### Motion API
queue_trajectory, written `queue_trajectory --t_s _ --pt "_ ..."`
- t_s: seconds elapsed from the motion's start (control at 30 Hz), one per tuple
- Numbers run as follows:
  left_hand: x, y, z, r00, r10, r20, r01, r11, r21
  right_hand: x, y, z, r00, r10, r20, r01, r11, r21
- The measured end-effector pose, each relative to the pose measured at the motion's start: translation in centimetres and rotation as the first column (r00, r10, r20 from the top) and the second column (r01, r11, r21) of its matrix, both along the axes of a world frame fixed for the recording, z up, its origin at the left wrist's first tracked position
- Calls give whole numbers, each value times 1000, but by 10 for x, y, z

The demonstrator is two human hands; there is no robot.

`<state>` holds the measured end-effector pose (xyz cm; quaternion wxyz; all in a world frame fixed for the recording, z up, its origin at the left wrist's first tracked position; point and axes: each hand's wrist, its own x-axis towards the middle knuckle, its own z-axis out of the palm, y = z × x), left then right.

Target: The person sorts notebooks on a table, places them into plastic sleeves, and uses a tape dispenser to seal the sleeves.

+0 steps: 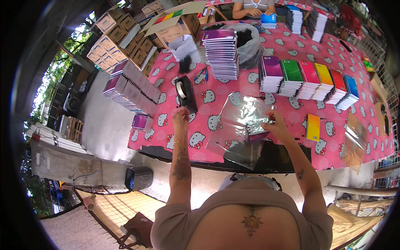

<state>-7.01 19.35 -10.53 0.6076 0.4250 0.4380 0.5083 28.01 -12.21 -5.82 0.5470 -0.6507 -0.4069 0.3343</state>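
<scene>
My left hand (181,116) is at the near end of a black tape dispenser (187,96) carrying a roll of tape. Its fingers are pinched together; what is between them is too small to make out. My right hand (276,126) grips a clear plastic sheet (237,118) at the edge of a purple-covered notebook stack (256,135). The shiny film spreads over and around that stack, hiding much of it. A single yellow spiral notebook (313,127) lies to the right of my right hand.
Stacked notebooks in several colours (300,79) stand at the right, and a tall purple pile (220,54) stands further back. Wrapped bundles (131,89) line the left table edge. Beyond are cardboard boxes (118,39), a plastic bag (248,43) and another person (254,8) with notebooks.
</scene>
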Motion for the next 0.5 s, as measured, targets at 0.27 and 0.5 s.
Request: queue_trajectory --t_s 0.27,0.5 --pt "47 -47 98 144 222 -964 450 853 263 8 2 -10 998 -41 -55 43 999 20" --pt "208 -135 170 93 -239 -967 980 -152 132 0 -2 -1 995 -15 -101 16 1000 3"
